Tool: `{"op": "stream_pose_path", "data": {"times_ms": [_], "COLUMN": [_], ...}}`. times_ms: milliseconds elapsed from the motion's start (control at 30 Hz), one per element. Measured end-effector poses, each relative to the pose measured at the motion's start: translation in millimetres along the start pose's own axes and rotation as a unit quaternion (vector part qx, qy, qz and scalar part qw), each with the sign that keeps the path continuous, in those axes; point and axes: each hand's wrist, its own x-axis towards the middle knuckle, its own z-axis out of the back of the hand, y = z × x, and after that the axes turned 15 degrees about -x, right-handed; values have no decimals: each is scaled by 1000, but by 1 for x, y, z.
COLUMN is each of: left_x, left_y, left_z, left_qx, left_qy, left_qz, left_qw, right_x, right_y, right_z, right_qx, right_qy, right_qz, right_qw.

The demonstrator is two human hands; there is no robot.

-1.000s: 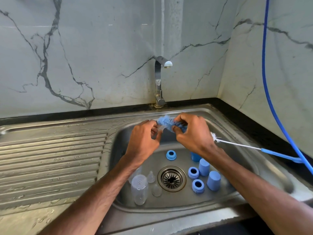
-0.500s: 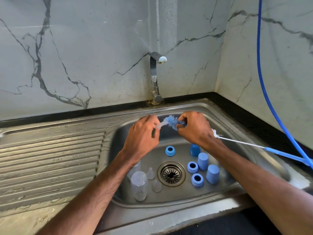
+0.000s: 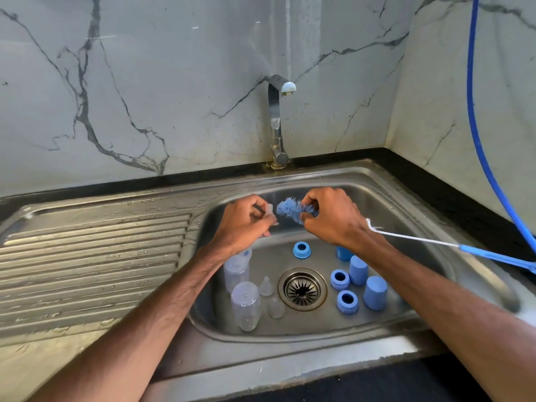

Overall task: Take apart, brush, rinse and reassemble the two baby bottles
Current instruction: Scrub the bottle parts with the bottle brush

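Over the steel sink (image 3: 377,181), my left hand (image 3: 246,221) pinches a small clear teat (image 3: 270,210). My right hand (image 3: 333,219) grips the blue bristle head of the bottle brush (image 3: 290,208), whose white wire and blue handle trail off to the right. The brush tip sits just right of the teat, a little apart. On the sink floor lie two clear bottles (image 3: 245,304), two more clear teats (image 3: 266,286), three blue collar rings (image 3: 347,301) and blue caps (image 3: 375,293).
The tap (image 3: 277,123) stands at the back of the sink, with no water running. A ribbed, wet draining board (image 3: 92,256) lies to the left. A blue hose (image 3: 478,134) hangs down the right wall. The drain (image 3: 302,289) is in the basin's middle.
The brush tip has come out of the teat and now sits slightly to its right. Both hands stay above the basin; the view has shifted a little.
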Motion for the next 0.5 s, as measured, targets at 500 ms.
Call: {"op": "stream_pose_path", "data": {"times_ms": [500], "left_x": [45], "left_y": [24], "left_z": [-37], "left_qx": [330], "left_qy": [157], "left_qz": [65], "left_qw": [928], "right_x": [3], "right_y": [-6], "right_z": [-8], "right_qx": [8], "right_qy": [33], "right_qz": [9], "right_qw": [999]}}
